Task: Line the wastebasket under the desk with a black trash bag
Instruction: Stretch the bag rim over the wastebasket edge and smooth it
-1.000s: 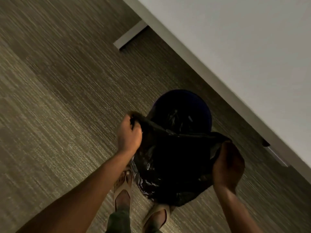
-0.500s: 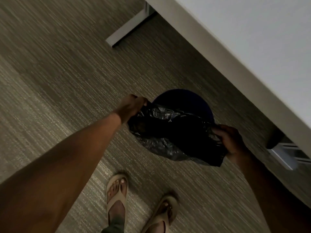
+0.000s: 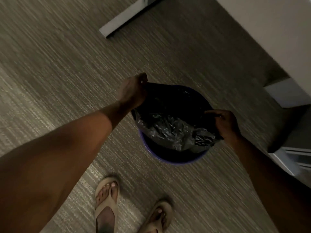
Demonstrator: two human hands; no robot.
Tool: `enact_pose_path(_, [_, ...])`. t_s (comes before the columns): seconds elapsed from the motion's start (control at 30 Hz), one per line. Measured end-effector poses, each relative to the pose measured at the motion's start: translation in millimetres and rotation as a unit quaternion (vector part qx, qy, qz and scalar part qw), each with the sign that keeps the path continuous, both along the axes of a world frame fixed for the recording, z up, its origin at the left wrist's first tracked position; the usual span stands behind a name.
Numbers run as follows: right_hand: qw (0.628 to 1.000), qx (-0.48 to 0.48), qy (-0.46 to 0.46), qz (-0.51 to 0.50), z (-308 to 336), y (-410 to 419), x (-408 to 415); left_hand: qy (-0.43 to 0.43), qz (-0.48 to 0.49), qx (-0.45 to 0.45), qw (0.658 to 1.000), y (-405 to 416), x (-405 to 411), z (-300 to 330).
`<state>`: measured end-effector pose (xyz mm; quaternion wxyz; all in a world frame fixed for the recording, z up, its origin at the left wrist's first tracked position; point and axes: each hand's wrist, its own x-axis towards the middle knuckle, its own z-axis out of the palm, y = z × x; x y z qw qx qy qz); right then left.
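A round dark blue wastebasket (image 3: 176, 161) stands on the carpet in front of the desk. A crinkled black trash bag (image 3: 168, 126) hangs into its mouth, covering the far and middle part of the opening. My left hand (image 3: 133, 92) pinches the bag's edge at the basket's far left rim. My right hand (image 3: 225, 123) grips the bag's edge at the right rim. The near part of the blue rim shows bare below the bag.
A white desk top (image 3: 276, 31) runs across the upper right, with a pale desk foot (image 3: 124, 17) on the carpet behind the basket and a white frame (image 3: 289, 157) at the right. My two feet in tan sandals (image 3: 106, 206) stand just in front of the basket.
Both hands have lowered the bag from above the basket down into its mouth and spread apart toward the rim. The view has tilted so the basket sits lower and closer.
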<state>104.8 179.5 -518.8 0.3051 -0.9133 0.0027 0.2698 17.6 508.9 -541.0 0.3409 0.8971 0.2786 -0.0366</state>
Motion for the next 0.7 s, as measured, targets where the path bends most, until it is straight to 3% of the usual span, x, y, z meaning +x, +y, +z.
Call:
enact_pose_path(0.23, [0.986, -0.089, -0.143, -0.011, -10.5, 11.2, 14.4, -0.018, -0.167, 0.105, 0.980, -1.2, 10.0, -6.7])
enact_pose_path(0.53, [0.994, -0.095, -0.045, 0.020, -13.3, 24.5, 36.7, 0.034, -0.205, 0.070, 0.976, -21.5, 24.8, -11.9])
enact_pose_path(0.7, [0.992, -0.111, -0.051, 0.026, -15.2, 35.1, 47.6, 0.090, -0.213, 0.064, 0.971, -21.2, 37.5, -13.0])
